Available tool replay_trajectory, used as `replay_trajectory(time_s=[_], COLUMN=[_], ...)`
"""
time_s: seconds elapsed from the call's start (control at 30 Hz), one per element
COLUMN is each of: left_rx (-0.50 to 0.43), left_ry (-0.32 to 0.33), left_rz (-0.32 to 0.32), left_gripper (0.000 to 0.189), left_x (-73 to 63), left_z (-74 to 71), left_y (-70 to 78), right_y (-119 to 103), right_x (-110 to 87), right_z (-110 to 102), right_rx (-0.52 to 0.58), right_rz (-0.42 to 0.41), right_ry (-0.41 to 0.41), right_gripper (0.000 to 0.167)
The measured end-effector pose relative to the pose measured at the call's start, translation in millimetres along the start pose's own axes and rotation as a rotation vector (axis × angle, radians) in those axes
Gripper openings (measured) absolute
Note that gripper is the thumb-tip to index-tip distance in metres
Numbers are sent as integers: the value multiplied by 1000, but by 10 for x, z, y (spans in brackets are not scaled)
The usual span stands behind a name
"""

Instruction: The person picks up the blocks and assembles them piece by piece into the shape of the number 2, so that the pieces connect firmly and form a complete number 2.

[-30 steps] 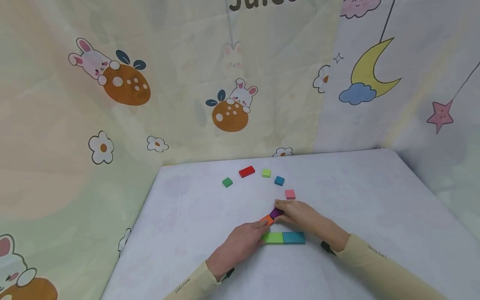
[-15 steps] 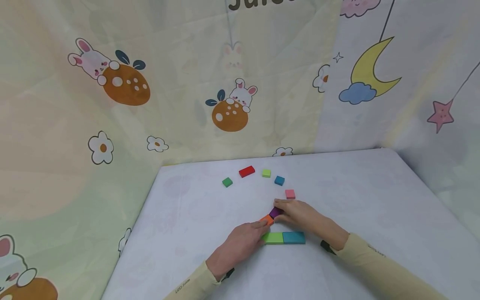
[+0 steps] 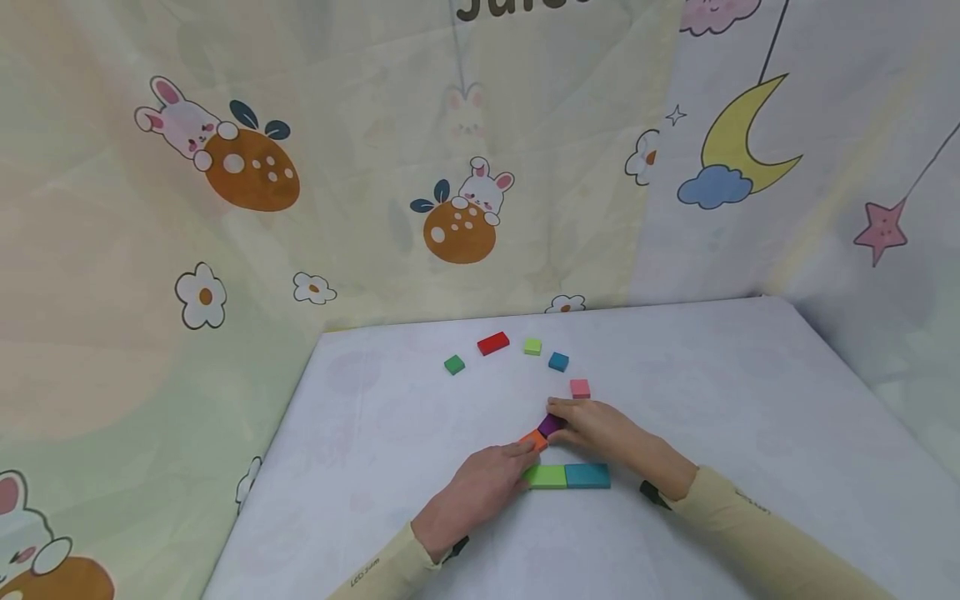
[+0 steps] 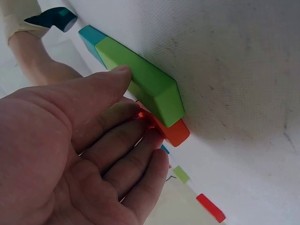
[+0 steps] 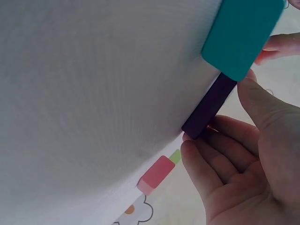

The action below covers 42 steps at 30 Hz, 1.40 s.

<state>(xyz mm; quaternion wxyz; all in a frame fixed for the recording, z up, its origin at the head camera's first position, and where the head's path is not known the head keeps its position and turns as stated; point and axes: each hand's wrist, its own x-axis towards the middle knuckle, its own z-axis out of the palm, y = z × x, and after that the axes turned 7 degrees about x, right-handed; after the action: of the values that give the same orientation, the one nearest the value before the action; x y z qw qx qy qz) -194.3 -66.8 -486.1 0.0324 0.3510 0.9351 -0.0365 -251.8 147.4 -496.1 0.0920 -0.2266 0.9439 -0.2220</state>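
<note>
My right hand (image 3: 596, 427) grips a dark purple block (image 3: 551, 425) lying on the white table, with the thumb by one end and fingertips at the other. In the right wrist view the purple block (image 5: 209, 106) partly shows behind the teal block. My left hand (image 3: 483, 486) touches an orange block (image 3: 535, 439) with its fingertips, the fingers only slightly bent. The orange and purple blocks meet end to end on a slant. In the left wrist view the thumb overlaps a light green block (image 4: 140, 77); contact is unclear. The green block adjoins a teal block (image 3: 588, 476).
Farther back on the table (image 3: 720, 392) lie a pink block (image 3: 580, 388), a blue block (image 3: 558, 362), a small lime block (image 3: 532, 347), a red block (image 3: 493, 343) and a dark green block (image 3: 454, 364), spaced in an arc. A printed cloth (image 3: 360, 167) hangs behind.
</note>
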Motion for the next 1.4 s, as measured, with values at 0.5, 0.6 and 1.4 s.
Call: replay_trajectory(time_s=[0.5,0.6,1.4], left_rx=[-18,-14,-38], left_ry=[-10,-5,9], left_rz=[-8,-4,-11], left_gripper=[46,45,44], left_x=[-8,-9,-15], left_z=[-19,-15,-7], left_y=[-4,-5,-2], right_y=[6,8,50], right_x=[-2,-1,-1], right_z=[-11,-15,-13], right_rx=[-7,0,19], right_rz=[-20,-22,-24], right_ry=[5,0,-10], right_gripper=[66,66,66])
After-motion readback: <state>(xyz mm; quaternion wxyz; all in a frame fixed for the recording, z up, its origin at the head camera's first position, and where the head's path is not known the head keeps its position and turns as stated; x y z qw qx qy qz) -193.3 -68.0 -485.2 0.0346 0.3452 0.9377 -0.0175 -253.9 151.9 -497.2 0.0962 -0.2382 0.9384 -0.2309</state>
